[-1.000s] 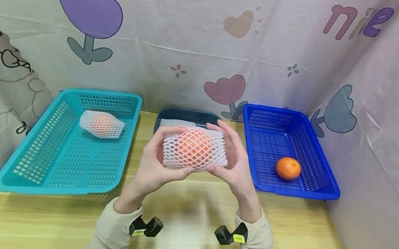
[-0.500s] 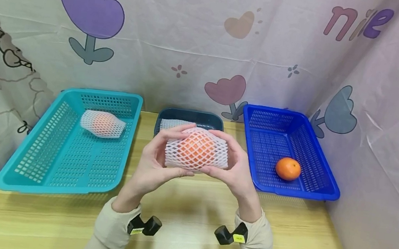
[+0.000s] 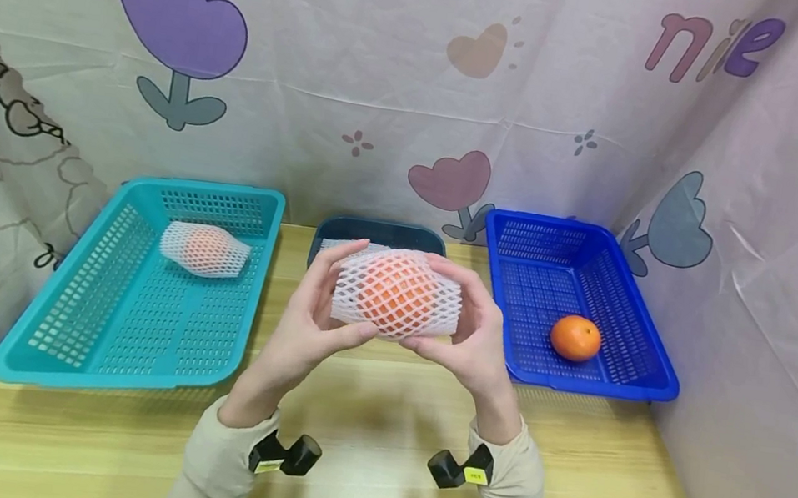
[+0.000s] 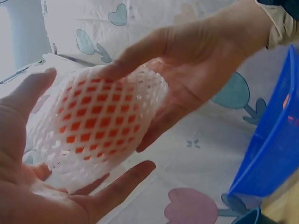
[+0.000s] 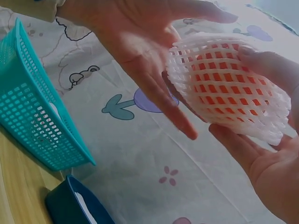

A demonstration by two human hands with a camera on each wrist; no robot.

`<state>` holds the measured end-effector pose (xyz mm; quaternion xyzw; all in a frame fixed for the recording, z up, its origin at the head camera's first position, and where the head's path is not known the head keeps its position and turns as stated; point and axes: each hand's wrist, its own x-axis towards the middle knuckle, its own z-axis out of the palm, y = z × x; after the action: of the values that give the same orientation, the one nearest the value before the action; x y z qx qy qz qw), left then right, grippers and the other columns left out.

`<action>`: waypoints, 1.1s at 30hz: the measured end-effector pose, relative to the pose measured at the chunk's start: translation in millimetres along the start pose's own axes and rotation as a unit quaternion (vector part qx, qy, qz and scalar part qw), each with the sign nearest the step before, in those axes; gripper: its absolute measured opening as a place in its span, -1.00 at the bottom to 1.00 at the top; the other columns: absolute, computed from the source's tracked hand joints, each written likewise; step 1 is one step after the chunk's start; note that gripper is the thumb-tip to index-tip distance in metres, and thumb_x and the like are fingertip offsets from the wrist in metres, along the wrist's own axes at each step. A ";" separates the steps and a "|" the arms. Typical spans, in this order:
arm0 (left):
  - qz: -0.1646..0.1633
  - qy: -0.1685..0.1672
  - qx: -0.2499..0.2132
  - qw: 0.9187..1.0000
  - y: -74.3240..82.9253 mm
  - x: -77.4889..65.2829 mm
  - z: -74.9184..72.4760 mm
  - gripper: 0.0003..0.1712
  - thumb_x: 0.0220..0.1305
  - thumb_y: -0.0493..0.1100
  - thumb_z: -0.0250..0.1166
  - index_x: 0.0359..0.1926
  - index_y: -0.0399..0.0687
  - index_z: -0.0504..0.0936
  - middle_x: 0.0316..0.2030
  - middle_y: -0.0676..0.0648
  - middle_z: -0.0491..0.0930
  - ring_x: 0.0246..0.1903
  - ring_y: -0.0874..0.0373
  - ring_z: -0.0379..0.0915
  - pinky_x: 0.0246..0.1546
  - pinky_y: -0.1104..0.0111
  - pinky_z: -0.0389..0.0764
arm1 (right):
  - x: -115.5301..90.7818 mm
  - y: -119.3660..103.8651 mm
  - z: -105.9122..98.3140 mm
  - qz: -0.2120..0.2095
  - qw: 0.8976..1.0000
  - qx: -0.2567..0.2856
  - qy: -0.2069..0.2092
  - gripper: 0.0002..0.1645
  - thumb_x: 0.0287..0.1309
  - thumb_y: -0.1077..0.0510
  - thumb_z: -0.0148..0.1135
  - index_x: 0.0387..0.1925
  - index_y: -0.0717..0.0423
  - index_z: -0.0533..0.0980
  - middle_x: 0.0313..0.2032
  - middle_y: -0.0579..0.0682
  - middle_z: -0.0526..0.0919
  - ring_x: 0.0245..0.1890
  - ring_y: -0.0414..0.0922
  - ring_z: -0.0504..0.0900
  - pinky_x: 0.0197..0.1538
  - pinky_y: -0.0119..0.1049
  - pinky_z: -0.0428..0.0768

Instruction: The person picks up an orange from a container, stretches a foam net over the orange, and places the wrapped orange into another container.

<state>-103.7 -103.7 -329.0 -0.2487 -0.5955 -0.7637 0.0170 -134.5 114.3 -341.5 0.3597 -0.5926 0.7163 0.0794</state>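
Observation:
An orange in a white foam net sleeve (image 3: 397, 292) is held up above the table, in front of a small dark tray. My right hand (image 3: 473, 334) pinches its right side, thumb below and fingers over the top, as the right wrist view shows. Around the left end my left hand (image 3: 307, 317) is spread, its thumb and forefinger straight and standing off the net in the left wrist view. The net covers the whole fruit, with orange skin showing through its holes.
Left stands a teal basket (image 3: 258, 298) with another netted orange (image 3: 205, 250). A blue basket (image 3: 662, 376) at right holds a bare orange (image 3: 576, 338). The dark tray (image 3: 401, 234) behind my hands holds white foam nets, partly hidden. A printed curtain (image 3: 364, 51) encloses the table.
My left fingers have loosened and spread from the netted orange. My right fingers, earlier straighter, have come down over its top. The fruit has shifted slightly right; the baskets are unchanged.

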 end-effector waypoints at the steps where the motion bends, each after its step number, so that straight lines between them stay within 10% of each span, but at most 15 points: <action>1: -0.007 0.003 -0.003 1.000 0.5 0.1 0.5 -0.05 0.15 -0.34 0.44 0.47 -0.03 0.13 0.33 -0.20 0.25 0.22 -0.13 0.31 0.08 0.16 0.60 | 0.3 0.1 0.3 -0.009 1.000 -0.001 -0.003 -0.06 -0.13 0.18 0.63 0.26 0.35 0.33 0.31 0.25 0.37 0.27 0.19 0.37 0.19 -0.11 0.55; 20: -0.014 0.032 0.015 0.999 2.0 1.5 3.8 -0.17 0.11 -0.39 0.45 0.38 -0.09 0.31 0.28 -0.16 0.31 0.15 -0.15 0.35 0.02 0.20 0.63 | 2.4 1.5 2.5 -0.062 0.996 0.002 -0.063 -0.18 -0.10 0.44 0.51 0.23 0.10 0.41 0.37 0.37 0.25 0.33 0.33 0.24 0.26 -0.03 0.49; 33: 0.035 0.030 0.015 0.999 -0.3 -1.0 3.9 -0.06 -0.13 -0.60 0.49 0.31 -0.18 0.34 0.23 -0.26 0.36 0.13 -0.17 0.41 0.02 0.14 0.64 | 5.5 -4.7 2.2 -0.018 0.999 0.022 -0.034 0.00 0.14 -0.12 0.42 0.44 0.21 0.17 0.41 0.30 0.22 0.33 0.24 0.30 0.30 -0.01 0.44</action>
<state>-101.5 -100.3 -329.1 -0.2461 -0.5973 -0.7605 0.0659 -135.1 111.9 -334.3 0.3957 -0.5729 0.7149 0.0644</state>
